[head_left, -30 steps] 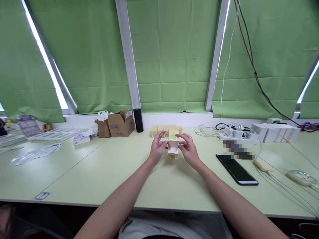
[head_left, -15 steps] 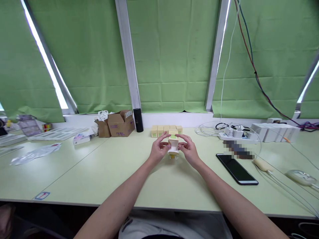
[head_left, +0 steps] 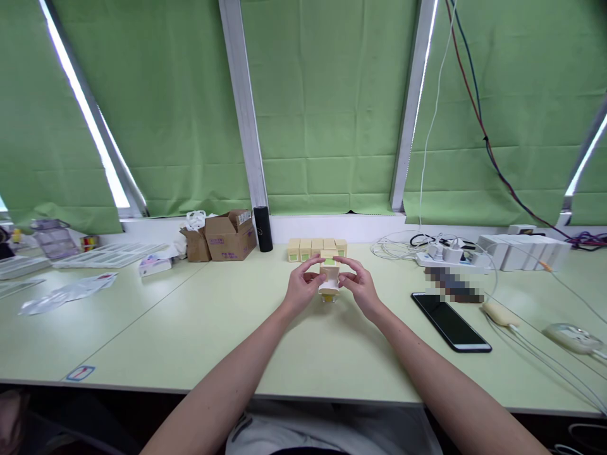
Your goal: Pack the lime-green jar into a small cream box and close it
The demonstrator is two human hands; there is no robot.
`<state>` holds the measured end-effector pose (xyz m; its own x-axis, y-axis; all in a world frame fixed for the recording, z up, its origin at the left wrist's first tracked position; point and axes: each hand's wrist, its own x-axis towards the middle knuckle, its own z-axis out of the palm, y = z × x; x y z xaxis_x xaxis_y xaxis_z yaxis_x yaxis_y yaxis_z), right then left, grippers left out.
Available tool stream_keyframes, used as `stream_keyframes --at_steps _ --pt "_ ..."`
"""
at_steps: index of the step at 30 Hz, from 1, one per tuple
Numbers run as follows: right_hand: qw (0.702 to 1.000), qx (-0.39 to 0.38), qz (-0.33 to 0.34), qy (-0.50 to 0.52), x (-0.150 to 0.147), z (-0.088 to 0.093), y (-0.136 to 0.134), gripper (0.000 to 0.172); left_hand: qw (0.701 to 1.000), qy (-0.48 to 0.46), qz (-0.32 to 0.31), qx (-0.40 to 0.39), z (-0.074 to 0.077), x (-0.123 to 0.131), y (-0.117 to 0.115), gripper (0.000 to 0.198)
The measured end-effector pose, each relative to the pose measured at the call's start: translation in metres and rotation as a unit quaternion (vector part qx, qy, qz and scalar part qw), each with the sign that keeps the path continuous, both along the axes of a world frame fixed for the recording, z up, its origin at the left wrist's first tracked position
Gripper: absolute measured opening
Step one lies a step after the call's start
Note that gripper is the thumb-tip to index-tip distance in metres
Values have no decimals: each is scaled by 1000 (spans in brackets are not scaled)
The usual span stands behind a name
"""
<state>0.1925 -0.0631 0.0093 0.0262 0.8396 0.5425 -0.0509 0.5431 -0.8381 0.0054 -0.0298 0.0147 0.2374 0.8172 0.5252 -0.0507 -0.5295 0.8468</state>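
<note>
A small cream box with a raised flap and a green patch is held between both hands above the table, its white inside facing me. My left hand grips its left side, thumb on the flap's edge and a finger on top. On the right side, my right hand holds it with thumb and fingertips. Just below the box, a small clear item with yellow stands on the table. Behind the hands, several small cream boxes with green labels form a row.
On the left are an open cardboard box, a black cylinder and a plastic bag. A phone, a power strip, cables and white boxes lie on the right. The table's front edge crosses below my forearms.
The held box has shifted very slightly downward in view, and its flap has tilted a little. Both hands keep their hold.
</note>
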Motion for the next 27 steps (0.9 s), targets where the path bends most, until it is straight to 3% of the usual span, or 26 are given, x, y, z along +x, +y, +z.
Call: stream_keyframes --at_steps 27 --pt "999 -49 6 24 -1 1 -2 48 999 -6 29 -11 4 2 -7 46"
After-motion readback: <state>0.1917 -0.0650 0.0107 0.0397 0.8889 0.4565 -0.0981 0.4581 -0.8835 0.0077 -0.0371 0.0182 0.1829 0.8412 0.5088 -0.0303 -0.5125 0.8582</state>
